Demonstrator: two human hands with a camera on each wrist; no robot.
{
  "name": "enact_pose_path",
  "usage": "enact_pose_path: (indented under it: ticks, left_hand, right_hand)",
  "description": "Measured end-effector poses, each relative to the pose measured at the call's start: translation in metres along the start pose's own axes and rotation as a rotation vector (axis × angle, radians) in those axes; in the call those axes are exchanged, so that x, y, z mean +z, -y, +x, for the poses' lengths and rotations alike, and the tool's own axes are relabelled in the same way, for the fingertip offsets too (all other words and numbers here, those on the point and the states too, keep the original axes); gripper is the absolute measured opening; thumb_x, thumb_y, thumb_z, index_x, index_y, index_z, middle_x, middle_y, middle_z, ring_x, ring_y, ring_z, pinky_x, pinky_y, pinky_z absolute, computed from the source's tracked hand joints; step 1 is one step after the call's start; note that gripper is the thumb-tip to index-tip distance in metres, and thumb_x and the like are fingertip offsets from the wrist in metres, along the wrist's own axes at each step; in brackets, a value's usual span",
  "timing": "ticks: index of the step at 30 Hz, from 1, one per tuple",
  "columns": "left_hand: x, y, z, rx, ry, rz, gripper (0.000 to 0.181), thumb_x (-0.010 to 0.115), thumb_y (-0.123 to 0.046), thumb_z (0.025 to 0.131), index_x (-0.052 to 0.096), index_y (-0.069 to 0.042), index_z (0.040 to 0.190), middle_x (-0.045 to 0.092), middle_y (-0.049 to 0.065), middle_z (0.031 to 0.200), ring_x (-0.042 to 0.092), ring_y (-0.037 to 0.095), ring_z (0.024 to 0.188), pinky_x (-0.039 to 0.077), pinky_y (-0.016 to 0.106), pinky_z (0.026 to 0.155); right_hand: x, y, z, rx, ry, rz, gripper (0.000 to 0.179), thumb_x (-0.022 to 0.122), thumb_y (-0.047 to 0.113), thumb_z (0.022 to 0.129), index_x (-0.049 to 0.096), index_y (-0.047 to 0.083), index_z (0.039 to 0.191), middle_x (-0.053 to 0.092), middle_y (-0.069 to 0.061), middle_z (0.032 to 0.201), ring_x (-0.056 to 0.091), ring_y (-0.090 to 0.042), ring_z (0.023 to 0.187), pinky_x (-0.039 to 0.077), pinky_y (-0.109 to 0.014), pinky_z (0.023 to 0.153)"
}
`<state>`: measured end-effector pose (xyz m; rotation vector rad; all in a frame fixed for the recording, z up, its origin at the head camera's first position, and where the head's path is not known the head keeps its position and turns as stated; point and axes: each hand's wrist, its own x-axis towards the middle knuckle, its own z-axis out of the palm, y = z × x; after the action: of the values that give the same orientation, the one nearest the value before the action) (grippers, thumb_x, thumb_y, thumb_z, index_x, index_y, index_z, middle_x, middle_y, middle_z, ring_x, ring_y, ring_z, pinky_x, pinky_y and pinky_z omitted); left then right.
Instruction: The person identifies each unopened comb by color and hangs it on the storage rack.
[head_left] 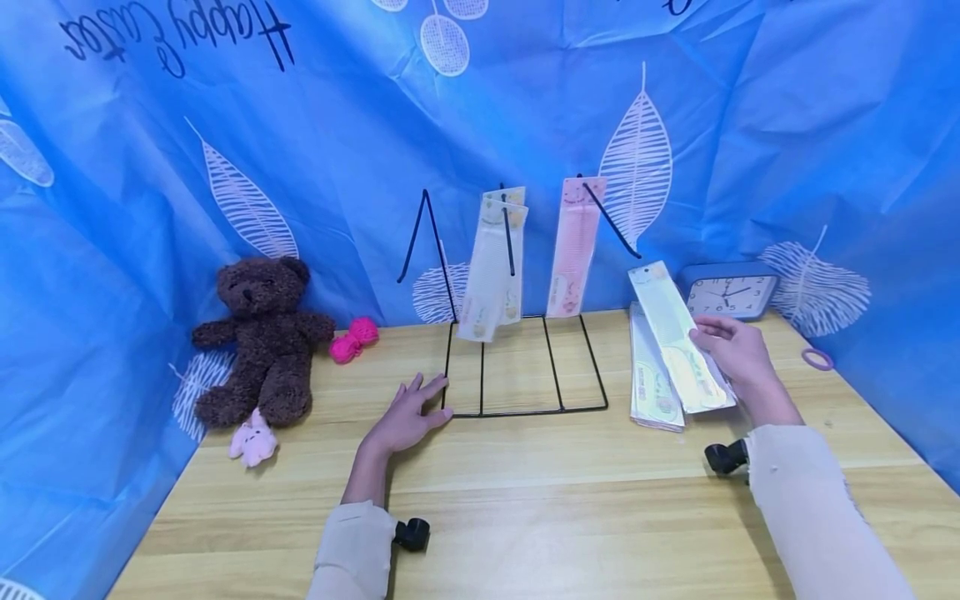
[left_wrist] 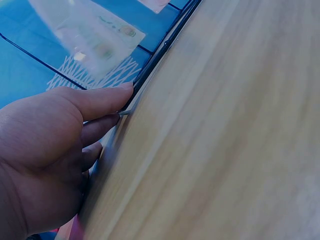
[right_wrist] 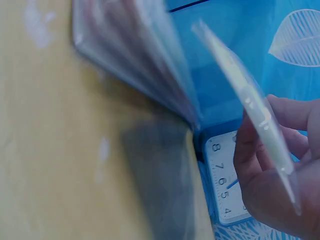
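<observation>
One pale packet [head_left: 677, 337] is pinched in your right hand [head_left: 738, 354], raised over the table [head_left: 562, 517] beside the packet stack [head_left: 651, 390]. Your left hand [head_left: 405, 418] lies with fingers spread, touching the black wire rack [head_left: 525, 412] at its near left corner. From the rack's prongs hang whitish packets [head_left: 486, 275] and a pink packet [head_left: 573, 254]. A blue clock [head_left: 731, 293] stands beyond your right hand; a brown bear [head_left: 262, 354] sits at far left.

Free tabletop [head_left: 555, 500] between both sleeves [head_left: 352, 546] — black rack [head_left: 525, 412] and hanging packets [head_left: 573, 258] beyond.
</observation>
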<state>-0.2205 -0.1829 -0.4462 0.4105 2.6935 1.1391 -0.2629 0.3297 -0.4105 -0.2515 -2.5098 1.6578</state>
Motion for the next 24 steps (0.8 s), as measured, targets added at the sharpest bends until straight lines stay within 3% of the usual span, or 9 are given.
enact_pose_path:
  ticks: [11,17,24]
  left_hand:
    - [0.000,0.000,-0.001,0.008,0.003,0.002,0.062,0.063,-0.027,0.102,0.040,-0.007,0.156,0.030,0.010,0.164,0.001,0.035,0.155,-0.004,0.054,0.123]
    - [-0.001,-0.001,-0.002,0.009,0.002,0.001,0.061,0.063,-0.025,0.102,0.040,-0.006,0.156,0.031,0.010,0.164,0.001,0.035,0.155,-0.004,0.054,0.123]
    - [-0.001,-0.002,-0.001,0.000,0.004,0.006,0.062,0.063,-0.027,0.102,0.040,-0.007,0.156,0.030,0.008,0.164,0.000,0.034,0.155,-0.005,0.053,0.123]
  right_hand:
    - [-0.004,0.023,-0.003,0.025,-0.092,0.059,0.055,0.065,0.033,0.100,0.051,0.010,0.149,0.057,0.007,0.114,0.052,-0.006,0.101,0.048,-0.010,0.080]
    - [-0.002,0.032,-0.007,0.027,-0.101,0.065,0.055,0.065,0.038,0.100,0.053,0.016,0.149,0.056,0.007,0.119,0.052,-0.007,0.103,0.048,-0.012,0.079]
    - [-0.005,0.042,-0.013,-0.097,-0.130,0.083,0.049,0.066,0.030,0.100,0.056,0.013,0.145,0.059,0.012,0.113,0.056,-0.005,0.100,0.050,-0.010,0.077]
